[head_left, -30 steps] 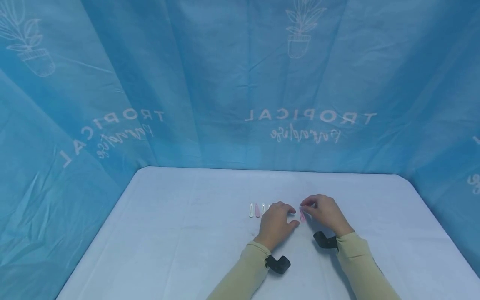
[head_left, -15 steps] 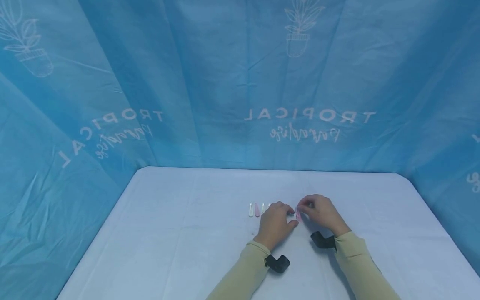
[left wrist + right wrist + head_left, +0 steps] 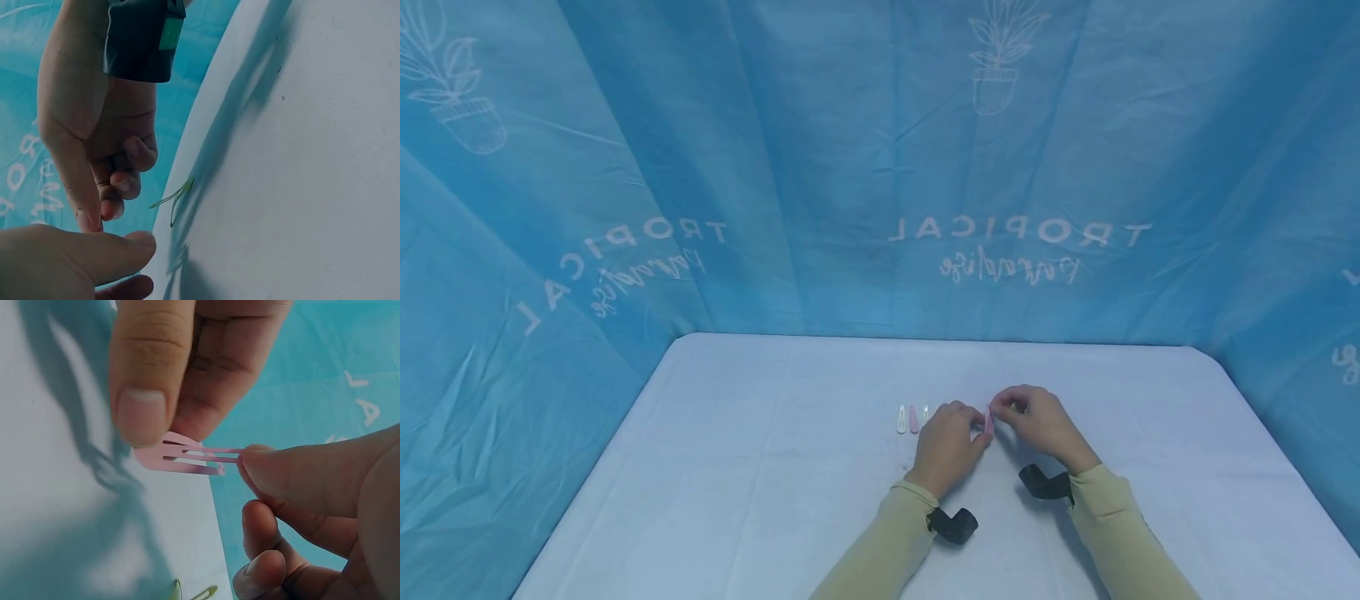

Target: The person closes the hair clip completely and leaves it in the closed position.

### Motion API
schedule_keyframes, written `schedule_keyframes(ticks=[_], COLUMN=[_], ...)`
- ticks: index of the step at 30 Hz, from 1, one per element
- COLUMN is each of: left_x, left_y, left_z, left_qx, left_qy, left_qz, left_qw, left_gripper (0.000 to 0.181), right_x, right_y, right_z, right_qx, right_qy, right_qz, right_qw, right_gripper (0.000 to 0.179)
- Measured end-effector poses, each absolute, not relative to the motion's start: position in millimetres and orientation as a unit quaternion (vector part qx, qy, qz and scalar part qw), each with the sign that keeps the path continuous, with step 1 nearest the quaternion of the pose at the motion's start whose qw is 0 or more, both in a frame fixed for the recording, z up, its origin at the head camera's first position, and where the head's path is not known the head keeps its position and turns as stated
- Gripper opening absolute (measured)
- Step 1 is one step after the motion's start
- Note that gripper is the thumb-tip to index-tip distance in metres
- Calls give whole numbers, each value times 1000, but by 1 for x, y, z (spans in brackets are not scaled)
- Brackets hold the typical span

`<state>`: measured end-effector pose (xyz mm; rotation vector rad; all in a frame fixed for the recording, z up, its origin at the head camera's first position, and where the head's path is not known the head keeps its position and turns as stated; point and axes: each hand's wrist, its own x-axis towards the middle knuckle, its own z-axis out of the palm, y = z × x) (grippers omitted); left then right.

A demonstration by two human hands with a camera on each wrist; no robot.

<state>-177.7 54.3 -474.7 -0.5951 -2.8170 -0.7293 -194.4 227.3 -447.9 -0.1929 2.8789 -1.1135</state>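
Pinching the narrow end, the right hand's (image 3: 1042, 425) grip has the pink hair clip (image 3: 178, 460), and the left hand (image 3: 946, 450) grips its wide end! It's right there between both hands, over the white counter (image 3: 790, 483). Near them sits a splayed green clip (image 3: 181, 199); left of the left hand, a pale clip (image 3: 902, 419) beside a second pink clip (image 3: 913, 419); blue curtain (image 3: 835, 167) beyond.

- Head view: diffuse, even light; worktop (image 3: 760, 500) pale; curtain (image 3: 820, 167) softly shaded along its folds.
- Left wrist view: dim; long, soft-edged shadows cross the worktop.
- Right wrist view: dim; pink clip (image 3: 153, 459) fairly sharp, shadows diffuse.
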Motion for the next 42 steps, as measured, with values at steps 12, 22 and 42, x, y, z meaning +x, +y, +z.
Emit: schedule_keyframes(ticks=[12, 22, 42], left_x=[-177, -182, -188], left_y=[54, 48, 37], left_z=[-472, -472, -461], left_qx=[-187, -182, -146], left_qy=[-942, -937, -923], left_qz=[-260, -277, -342], left_qw=[99, 113, 97], left_gripper=[13, 10, 7], right_x=[-192, -193, -192], right_y=[226, 231, 225], right_z=[-444, -448, -445], right_qx=[-70, -137, -140], right_qy=[921, 907, 919], right_qz=[-383, -397, -369], right_qw=[20, 14, -8], right_gripper=[16, 26, 13])
